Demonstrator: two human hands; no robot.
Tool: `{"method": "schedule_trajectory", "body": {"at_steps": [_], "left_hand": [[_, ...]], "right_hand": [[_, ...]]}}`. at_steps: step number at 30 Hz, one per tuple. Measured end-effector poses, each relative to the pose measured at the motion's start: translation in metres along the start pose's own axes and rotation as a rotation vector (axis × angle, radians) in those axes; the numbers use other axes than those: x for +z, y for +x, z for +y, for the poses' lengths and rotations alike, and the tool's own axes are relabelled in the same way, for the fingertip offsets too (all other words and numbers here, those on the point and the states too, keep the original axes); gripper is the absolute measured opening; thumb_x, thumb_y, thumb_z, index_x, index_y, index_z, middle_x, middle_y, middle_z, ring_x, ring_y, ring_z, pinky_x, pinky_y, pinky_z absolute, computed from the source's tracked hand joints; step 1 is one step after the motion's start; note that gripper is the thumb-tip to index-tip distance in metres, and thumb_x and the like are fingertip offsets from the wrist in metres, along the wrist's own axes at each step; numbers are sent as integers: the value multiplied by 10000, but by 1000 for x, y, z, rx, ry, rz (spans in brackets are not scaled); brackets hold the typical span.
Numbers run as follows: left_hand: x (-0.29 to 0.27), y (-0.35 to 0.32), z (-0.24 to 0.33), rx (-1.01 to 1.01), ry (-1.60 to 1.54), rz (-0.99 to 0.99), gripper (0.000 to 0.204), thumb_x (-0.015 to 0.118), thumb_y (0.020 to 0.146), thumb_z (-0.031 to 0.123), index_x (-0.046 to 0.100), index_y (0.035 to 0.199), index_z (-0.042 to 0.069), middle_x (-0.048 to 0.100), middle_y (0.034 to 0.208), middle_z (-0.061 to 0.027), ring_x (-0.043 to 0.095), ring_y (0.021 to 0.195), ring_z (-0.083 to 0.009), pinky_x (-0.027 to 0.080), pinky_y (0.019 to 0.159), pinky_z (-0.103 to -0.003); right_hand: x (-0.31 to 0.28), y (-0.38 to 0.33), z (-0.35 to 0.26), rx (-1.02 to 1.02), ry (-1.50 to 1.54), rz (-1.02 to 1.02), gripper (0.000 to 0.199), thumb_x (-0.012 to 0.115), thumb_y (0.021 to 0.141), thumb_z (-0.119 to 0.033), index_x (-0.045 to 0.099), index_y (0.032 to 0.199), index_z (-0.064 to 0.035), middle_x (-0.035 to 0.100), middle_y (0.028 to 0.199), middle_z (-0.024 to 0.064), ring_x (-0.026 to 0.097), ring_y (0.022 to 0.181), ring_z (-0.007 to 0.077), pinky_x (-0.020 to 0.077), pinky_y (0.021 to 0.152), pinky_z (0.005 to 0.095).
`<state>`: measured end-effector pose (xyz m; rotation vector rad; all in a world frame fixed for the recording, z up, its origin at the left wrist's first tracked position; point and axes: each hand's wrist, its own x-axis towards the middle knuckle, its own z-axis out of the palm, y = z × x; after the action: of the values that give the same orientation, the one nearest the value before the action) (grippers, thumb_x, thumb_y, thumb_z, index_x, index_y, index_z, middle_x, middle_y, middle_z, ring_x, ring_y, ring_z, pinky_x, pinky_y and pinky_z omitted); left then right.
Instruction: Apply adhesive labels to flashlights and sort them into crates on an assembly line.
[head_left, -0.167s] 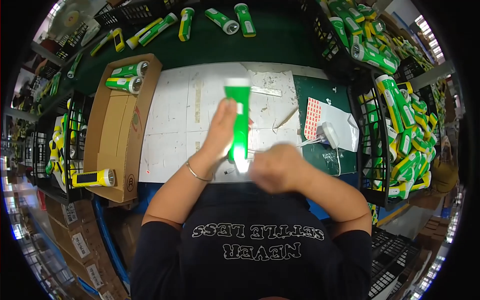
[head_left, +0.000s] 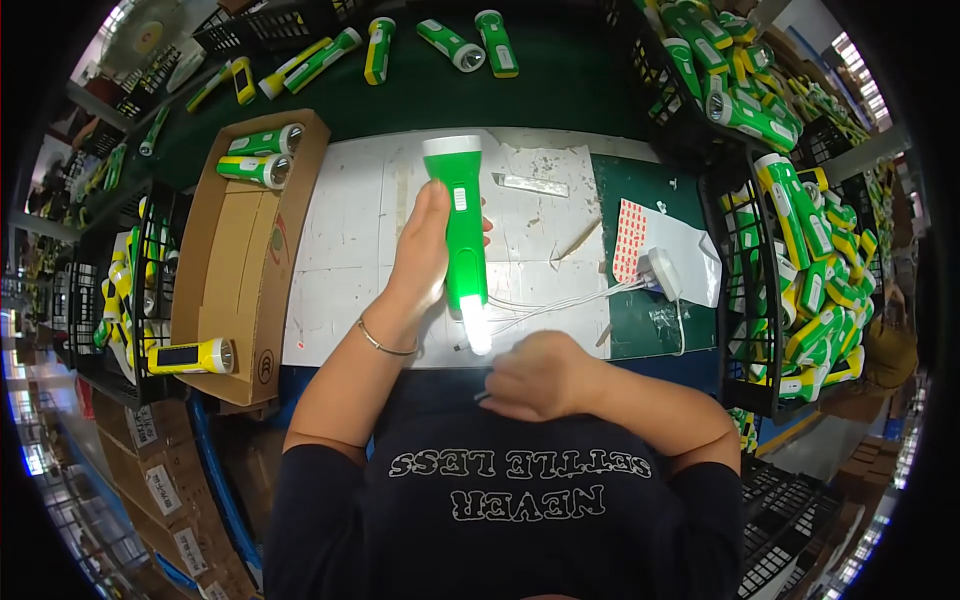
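A green flashlight [head_left: 464, 232] with a white head stands nearly upright in my left hand [head_left: 424, 238], its head pointing away from me. My fingers wrap round its body, and the thumb lies beside the white switch. A bright light glows at the flashlight's near end. My right hand [head_left: 542, 376] is closed just below and right of that end, apart from it, close to my shirt. Something small and dark shows at its fingertips, too small to name. Thin white cables [head_left: 560, 298] lie on the white work surface [head_left: 345, 240] behind the right hand.
An open cardboard box [head_left: 232, 245] holding flashlights stands at the left, a yellow solar flashlight [head_left: 190, 357] across its near end. Black crates [head_left: 750, 300] full of flashlights flank me. A white charger [head_left: 662, 272] lies at right; more flashlights [head_left: 450, 45] lie along the far side.
The flashlight has tilted, its head moving up and to the left with my left hand. My right hand has drawn down toward my body, away from the lit end.
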<state>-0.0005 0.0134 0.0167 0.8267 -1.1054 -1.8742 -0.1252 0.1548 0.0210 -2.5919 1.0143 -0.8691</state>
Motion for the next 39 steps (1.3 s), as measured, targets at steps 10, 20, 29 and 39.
{"method": "schedule_trajectory", "body": {"at_steps": [10, 20, 29, 39], "left_hand": [[1, -15, -6, 2, 224, -121, 314, 544, 904, 252, 436, 1082, 16, 551, 877, -67, 550, 764, -103, 471, 667, -245], [-7, -37, 37, 377, 1279, -451, 454, 638, 782, 217, 460, 1164, 48, 559, 1013, -171, 582, 877, -334, 488, 730, -371], [-51, -53, 72, 87, 1512, -562, 345, 677, 727, 270, 553, 959, 46, 599, 879, -158, 591, 812, -321, 479, 716, -378], [-56, -36, 23, -235, 710, -236, 600, 661, 784, 309, 406, 1226, -9, 584, 1010, -166, 578, 923, -245, 458, 813, -339]], "right_hand": [[-11, 15, 51, 757, 354, 400, 430, 683, 780, -193, 342, 562, -48, 341, 518, 25, 311, 488, 104, 290, 449, 281], [-69, 21, 71, 715, 522, -88, 653, 763, 668, -179, 474, 1251, -133, 487, 713, -44, 336, 557, 30, 285, 493, 179], [-67, 11, 68, 784, 756, 18, 695, 814, 612, -176, 505, 1234, -143, 497, 847, -30, 409, 681, 42, 343, 584, 171], [26, 18, 71, 700, 160, -8, 294, 661, 770, -235, 606, 1008, -71, 603, 832, 49, 588, 692, 165, 474, 619, 284]]}}
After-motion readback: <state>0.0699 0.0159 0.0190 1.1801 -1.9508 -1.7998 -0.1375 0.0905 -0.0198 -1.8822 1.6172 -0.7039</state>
